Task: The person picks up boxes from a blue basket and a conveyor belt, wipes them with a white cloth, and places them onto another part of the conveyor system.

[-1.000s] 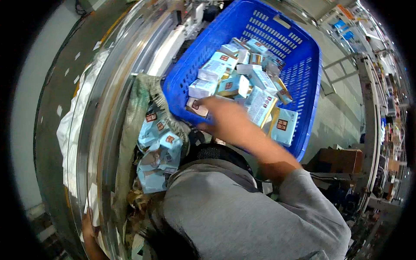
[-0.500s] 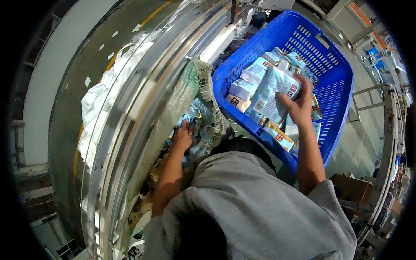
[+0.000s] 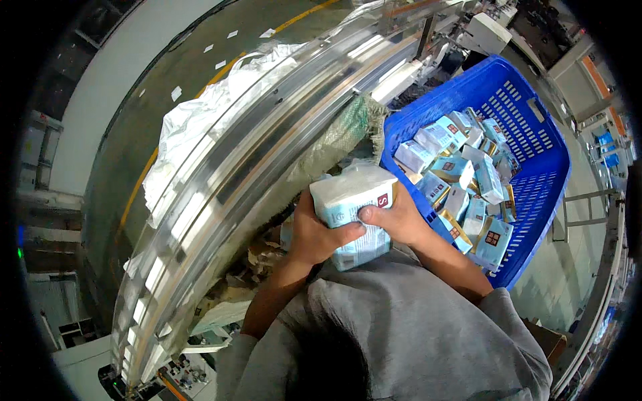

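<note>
Clasping a pale-blue wrapped pack (image 3: 346,204) mid-frame.
From where I stand, the left hand (image 3: 314,234) and right hand (image 3: 402,217) are clamped on its opposite sides, thumbs over its printed face; a blue basket (image 3: 543,200) of other packs (image 3: 490,184) sits at the frame's right.

A long metal-railed conveyor (image 3: 231,184) ran on the left, crumpled white sheeting (image 3: 194,130) along its outer side. Beyond, white scraps (image 3: 176,93) lay on the grey-green floor (image 3: 164,67) near a yellow line (image 3: 307,15). At lower right, a cardboard box (image 3: 545,339) sat below a metal frame (image 3: 588,197).
</note>
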A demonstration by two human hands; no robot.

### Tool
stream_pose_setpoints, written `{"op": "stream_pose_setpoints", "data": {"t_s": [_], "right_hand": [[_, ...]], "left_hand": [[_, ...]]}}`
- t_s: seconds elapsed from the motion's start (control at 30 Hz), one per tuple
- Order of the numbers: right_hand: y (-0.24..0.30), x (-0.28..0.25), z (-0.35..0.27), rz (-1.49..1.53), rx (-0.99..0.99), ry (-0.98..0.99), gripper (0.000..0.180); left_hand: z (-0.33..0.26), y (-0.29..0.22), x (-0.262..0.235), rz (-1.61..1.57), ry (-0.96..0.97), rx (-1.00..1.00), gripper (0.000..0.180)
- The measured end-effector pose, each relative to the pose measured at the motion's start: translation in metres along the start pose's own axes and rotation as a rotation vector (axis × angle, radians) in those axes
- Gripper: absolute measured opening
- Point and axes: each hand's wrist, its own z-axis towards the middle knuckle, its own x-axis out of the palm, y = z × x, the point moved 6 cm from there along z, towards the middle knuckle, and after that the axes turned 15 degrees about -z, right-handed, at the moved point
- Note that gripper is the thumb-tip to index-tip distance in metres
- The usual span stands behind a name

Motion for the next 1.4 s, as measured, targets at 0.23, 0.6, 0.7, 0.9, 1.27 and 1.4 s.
{"op": "stream_pose_setpoints", "data": {"t_s": [0.23,0.6,0.7,0.9,1.27,1.4], "right_hand": [[0.004,-0.019,-0.004,-0.199,-0.050,-0.046,0.054],[0.019,-0.028,-0.006,-0.071,-0.033,-0.182,0.053],[0.018,-0.036,0.021,-0.224,-0.079,-0.439,0.046],[0.050,-0.033,0.010,-0.503,-0.347,-0.277,0.053],[0.027,-0.050,0.071,-0.668,-0.028,-0.441,0.045],[0.052,-0.018,0.055,-0.806,-0.358,-0.237,0.049]], "left_hand": [[-0.003,0.007,0.007,0.038,0.065,-0.097,0.054],[0.020,-0.017,-0.012,0.447,-0.374,-0.310,0.020],[0.038,-0.045,0.003,1.033,-0.286,0.167,0.018],[0.015,-0.045,0.014,0.039,-0.196,0.060,0.015],[-0.028,-0.036,0.137,0.822,0.677,0.643,0.020],[-0.007,-0.064,0.103,0.819,0.642,0.635,0.024]]}}
